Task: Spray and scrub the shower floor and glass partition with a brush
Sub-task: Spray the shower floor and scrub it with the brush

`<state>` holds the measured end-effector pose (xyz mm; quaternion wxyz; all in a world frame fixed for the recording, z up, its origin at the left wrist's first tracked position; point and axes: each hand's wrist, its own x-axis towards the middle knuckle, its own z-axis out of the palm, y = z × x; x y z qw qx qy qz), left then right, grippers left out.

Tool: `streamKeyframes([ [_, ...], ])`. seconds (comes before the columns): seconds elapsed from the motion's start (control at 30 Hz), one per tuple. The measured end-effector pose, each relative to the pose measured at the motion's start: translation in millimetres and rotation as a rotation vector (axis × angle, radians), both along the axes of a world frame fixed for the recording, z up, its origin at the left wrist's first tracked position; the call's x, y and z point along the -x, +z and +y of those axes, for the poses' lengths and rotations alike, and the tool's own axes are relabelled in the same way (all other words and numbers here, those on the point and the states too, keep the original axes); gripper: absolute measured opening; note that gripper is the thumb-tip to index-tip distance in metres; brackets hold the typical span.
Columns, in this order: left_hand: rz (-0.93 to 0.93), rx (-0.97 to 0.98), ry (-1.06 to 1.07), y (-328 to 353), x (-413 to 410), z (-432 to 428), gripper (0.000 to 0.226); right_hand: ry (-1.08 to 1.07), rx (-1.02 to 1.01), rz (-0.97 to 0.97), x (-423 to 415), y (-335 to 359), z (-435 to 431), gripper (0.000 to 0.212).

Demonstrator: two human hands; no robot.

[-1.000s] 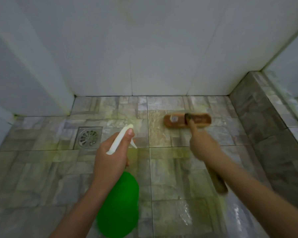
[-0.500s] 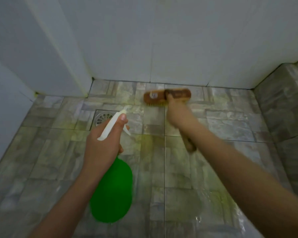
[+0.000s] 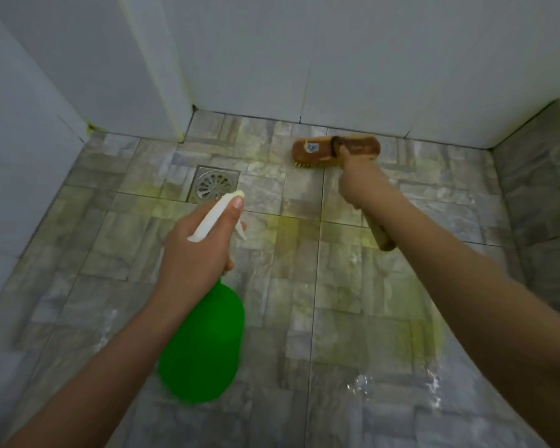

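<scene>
Brush [image 3: 317,151] is bristles-down on the far strip of the shower floor [image 3: 346,318], just short of the back wall [image 3: 304,59] and right of the drain [image 3: 215,185]. Right hand [image 3: 359,185] has its fingers curled tight round the brush handle, whose butt end pokes out nearer the camera. Left hand [image 3: 198,250] holds the spray bottle [image 3: 204,344] by the neck above the near-left floor. One finger lies straight along the top of the sprayer head [image 3: 212,219] and the rest wrap underneath; can't tell if any is on the trigger. Progress, judged: the floor is mid-scrub. Yellow-green smears of spray run across the middle tiles, beside the drain and over the near-right patch, and wet glints show near right, so spraying of the floor looks mostly done. The left side and far-right corner look less covered and likely need passes. The glass partition can't be made out in this view, so count it as not started. Materials: the brush has a wooden oblong head with rounded ends, a small label, pale stiff bristles and a round wooden handle. The bottle is green plastic, bulbous and blurred, with a white plastic sprayer. The floor is grey stone-look tile, mottled, with thin dark grout. The drain is a square metal grate with round slots. The wall is smooth white tile. A raised ledge [image 3: 537,189] in the same grey tile sits on the right.
</scene>
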<state>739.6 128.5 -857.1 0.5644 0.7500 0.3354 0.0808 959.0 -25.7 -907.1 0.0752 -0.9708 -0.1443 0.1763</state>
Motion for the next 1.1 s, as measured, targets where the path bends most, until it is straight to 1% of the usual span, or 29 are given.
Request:
streamKeyframes([
  [0.07,0.032,0.000,-0.003,1.7,12.0,-2.0,0.035,-0.024,0.005,0.026,44.6,0.4,-23.8,0.066],
  [0.13,0.057,-0.007,0.014,1.3,24.9,-3.4,0.038,0.011,0.062,0.081,107.2,0.1,-43.4,0.069],
  [0.17,0.070,-0.020,0.014,-0.8,31.1,-3.6,0.039,0.041,0.094,0.090,122.6,-0.6,-46.9,0.070],
  [0.2,0.086,-0.035,0.001,-2.4,36.8,-4.7,0.040,0.078,0.112,0.072,120.0,-4.6,-45.1,0.070],
  [0.33,0.146,-0.102,-0.060,4.6,57.1,-13.0,0.043,0.053,0.042,-0.010,53.8,-7.3,-20.1,0.066],
  [0.4,0.155,-0.082,-0.046,7.5,64.9,-13.0,0.039,0.041,0.059,0.029,61.2,-1.7,-27.0,0.068],
  [0.47,0.156,-0.039,-0.037,8.2,72.4,-12.8,0.037,0.036,0.066,0.086,110.8,8.5,-50.4,0.069],
  [0.53,0.150,-0.005,-0.031,6.3,79.5,-14.6,0.034,0.126,0.105,0.173,180.8,16.6,-65.6,0.073],
  [0.57,0.142,0.006,-0.028,4.5,81.2,-15.6,0.033,0.186,0.125,0.189,197.1,18.1,-62.6,0.075],
  [0.6,0.140,0.011,-0.025,3.1,82.9,-16.9,0.032,0.250,0.115,0.153,198.1,12.6,-53.4,0.075],
  [0.67,0.137,0.017,-0.004,1.4,85.2,-20.3,0.032,0.299,0.110,0.069,166.7,-5.6,-20.7,0.071],
  [0.77,0.123,0.022,0.048,1.0,87.8,-22.6,0.028,0.285,0.057,0.026,117.5,-9.7,12.3,0.068],
  [0.83,0.117,0.021,0.063,1.9,90.1,-19.5,0.028,0.285,0.068,0.053,135.4,-1.8,-6.9,0.067],
  [0.9,0.116,0.023,0.067,2.8,91.9,-17.3,0.029,0.375,0.116,0.107,189.4,12.1,-41.1,0.070],
  [0.97,0.103,0.007,0.086,3.5,92.4,-12.2,0.028,0.418,0.127,0.146,203.6,15.8,-42.7,0.074],
  [1.03,0.102,-0.010,0.094,4.5,92.3,-10.9,0.028,0.405,0.073,0.075,171.3,-1.2,-10.3,0.070],
  [1.1,0.080,-0.020,0.102,4.8,92.8,-10.9,0.031,0.380,0.020,0.047,131.1,-16.4,30.8,0.065],
])
